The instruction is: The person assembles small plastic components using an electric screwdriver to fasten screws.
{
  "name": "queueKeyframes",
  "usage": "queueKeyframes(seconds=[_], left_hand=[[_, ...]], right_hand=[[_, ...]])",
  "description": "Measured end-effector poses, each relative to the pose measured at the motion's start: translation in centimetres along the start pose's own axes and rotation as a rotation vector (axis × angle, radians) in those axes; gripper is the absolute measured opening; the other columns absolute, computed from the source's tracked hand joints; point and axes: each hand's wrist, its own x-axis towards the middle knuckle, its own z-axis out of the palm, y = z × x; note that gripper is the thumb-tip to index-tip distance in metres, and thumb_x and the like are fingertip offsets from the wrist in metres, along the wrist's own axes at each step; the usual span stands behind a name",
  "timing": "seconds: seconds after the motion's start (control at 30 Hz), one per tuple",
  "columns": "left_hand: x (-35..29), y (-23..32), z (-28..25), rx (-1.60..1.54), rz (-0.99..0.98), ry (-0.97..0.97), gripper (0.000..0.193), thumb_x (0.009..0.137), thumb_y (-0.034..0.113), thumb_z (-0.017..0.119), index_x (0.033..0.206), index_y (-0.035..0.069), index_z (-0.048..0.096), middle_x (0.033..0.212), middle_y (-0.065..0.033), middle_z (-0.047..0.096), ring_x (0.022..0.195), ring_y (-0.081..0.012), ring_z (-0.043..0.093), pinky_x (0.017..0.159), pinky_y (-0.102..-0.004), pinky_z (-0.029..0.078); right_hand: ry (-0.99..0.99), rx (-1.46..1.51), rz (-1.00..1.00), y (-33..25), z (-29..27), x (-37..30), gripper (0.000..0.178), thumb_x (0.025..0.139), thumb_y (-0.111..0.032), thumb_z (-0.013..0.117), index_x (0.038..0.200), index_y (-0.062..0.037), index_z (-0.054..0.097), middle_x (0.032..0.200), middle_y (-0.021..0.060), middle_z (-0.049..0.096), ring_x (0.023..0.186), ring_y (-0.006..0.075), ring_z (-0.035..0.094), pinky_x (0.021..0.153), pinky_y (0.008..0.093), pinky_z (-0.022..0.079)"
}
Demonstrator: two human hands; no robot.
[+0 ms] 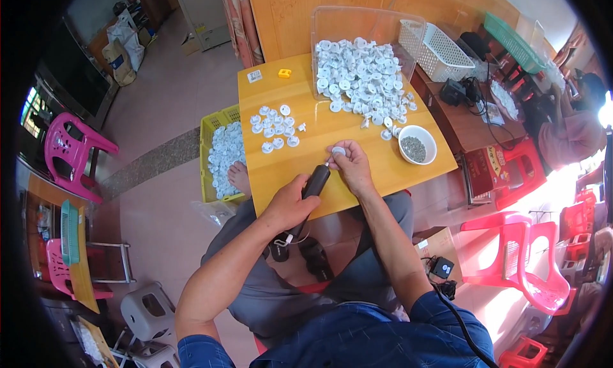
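My left hand (pixel 290 201) is wrapped round a black electric screwdriver (pixel 315 181), its tip pointing away from me toward my right hand. Between the fingers of my right hand (pixel 353 167) is a small round white plastic part (pixel 338 151), and the screwdriver's tip meets it or lies just beside it. A loose group of similar white parts (pixel 274 127) lies on the yellow wooden table (pixel 300 167) to the left. A white bowl (pixel 429 158) of small grey metal pieces, which look like screws, stands to the right.
A clear plastic bin (pixel 368 14) lies at the table's far side, white parts spilling from it. A small yellow object (pixel 285 73) sits near the far left corner. Below the left edge stands a yellow crate (pixel 205 152) of white parts. A person (pixel 571 122) sits at right.
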Motion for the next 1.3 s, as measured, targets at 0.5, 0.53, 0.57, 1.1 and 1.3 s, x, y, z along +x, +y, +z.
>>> queueKeyframes(seconds=[0.5, 0.53, 0.57, 1.1, 1.3], left_hand=[[-0.1, 0.2, -0.1, -0.072, -0.027, -0.051, 0.051, 0.085, 0.014, 0.064, 0.132, 0.000, 0.049, 0.087, -0.0066, 0.061, 0.071, -0.0115, 0.059, 0.060, -0.0271, 0.048], [-0.1, 0.2, 0.0, -0.087, -0.030, -0.055, 0.052, 0.086, 0.013, 0.064, 0.133, 0.000, 0.048, 0.088, -0.0070, 0.061, 0.070, -0.0118, 0.059, 0.059, -0.0275, 0.048], [-0.1, 0.2, 0.1, -0.101, -0.032, -0.061, 0.052, 0.086, 0.011, 0.064, 0.134, 0.001, 0.047, 0.090, -0.0074, 0.061, 0.068, -0.0121, 0.059, 0.058, -0.0279, 0.049], [-0.5, 2.3, 0.1, -0.323, -0.206, -0.089, 0.048, 0.089, 0.007, 0.058, 0.136, 0.004, 0.047, 0.089, -0.0060, 0.058, 0.061, -0.0112, 0.059, 0.052, -0.0246, 0.050], [-1.0, 2.4, 0.2, -0.327, -0.202, -0.092, 0.047, 0.090, 0.009, 0.057, 0.136, 0.005, 0.047, 0.091, -0.0075, 0.062, 0.061, -0.0130, 0.061, 0.048, -0.0262, 0.050]], right_hand=[[0.003, -0.006, -0.022, 0.4, 0.1, -0.1, 0.013, 0.098, -0.003, 0.056, 0.110, -0.0049, 0.054, 0.108, 0.0097, 0.066, 0.085, 0.0147, 0.067, 0.073, 0.0253, 0.057], [0.006, -0.007, -0.020, 0.3, 0.1, -0.2, 0.013, 0.097, -0.003, 0.057, 0.111, -0.0050, 0.054, 0.108, 0.0094, 0.066, 0.085, 0.0147, 0.067, 0.074, 0.0255, 0.057], [0.012, -0.008, -0.019, 0.2, 0.0, -0.3, 0.014, 0.097, -0.004, 0.057, 0.111, -0.0050, 0.054, 0.107, 0.0090, 0.066, 0.084, 0.0148, 0.067, 0.074, 0.0257, 0.057], [-0.056, -0.044, -0.095, 0.3, -0.3, 0.0, 0.011, 0.095, -0.001, 0.058, 0.104, -0.0071, 0.056, 0.095, 0.0020, 0.065, 0.081, 0.0100, 0.066, 0.070, 0.0245, 0.056], [-0.068, -0.073, -0.144, 0.1, 0.1, -0.6, 0.009, 0.095, -0.003, 0.059, 0.103, -0.0067, 0.057, 0.096, 0.0023, 0.066, 0.080, 0.0088, 0.065, 0.068, 0.0239, 0.056]])
